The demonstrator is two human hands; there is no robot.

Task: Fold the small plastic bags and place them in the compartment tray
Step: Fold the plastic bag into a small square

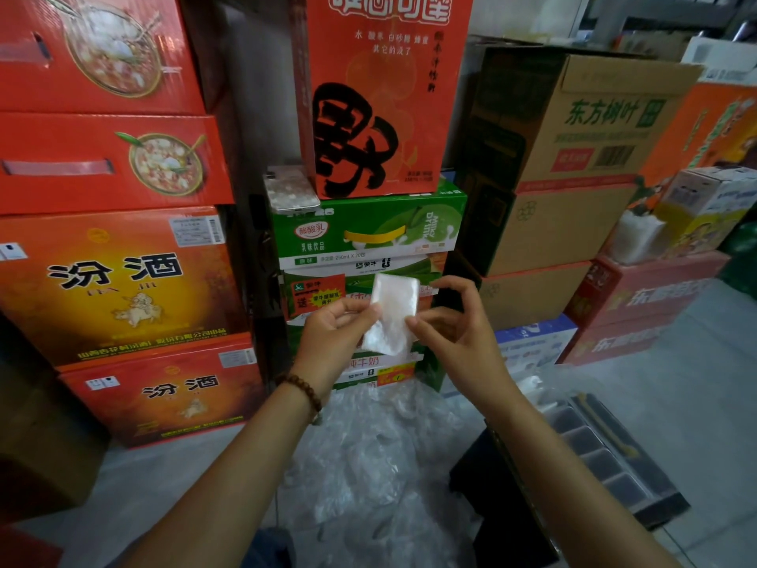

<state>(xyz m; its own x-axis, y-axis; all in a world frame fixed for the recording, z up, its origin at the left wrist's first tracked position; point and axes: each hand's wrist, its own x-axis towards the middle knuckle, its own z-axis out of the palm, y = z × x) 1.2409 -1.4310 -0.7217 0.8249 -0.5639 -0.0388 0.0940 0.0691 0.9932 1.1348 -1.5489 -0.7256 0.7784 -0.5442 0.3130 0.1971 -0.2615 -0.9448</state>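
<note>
Loose plastic bags (368, 465) cover the pale floor (696, 342). Left hand (336, 325) and right hand (450, 321) each pinch one small plastic bag (393, 313) above them. Compartment tray (594, 444) sits at right; stacked cartons (114, 280) stand behind.

One held bag (392, 311), one tray (602, 465)

Dim storeroom, cartons stacked from floor up: red gift cartons (102, 157) over orange Fen Jiu cartons (118, 280) at left, green milk-drink cartons (368, 231) centre w/ tall red carton (381, 96) on top, brown cardboard boxes (573, 157) at right. Pale grey floor (696, 342).
</note>
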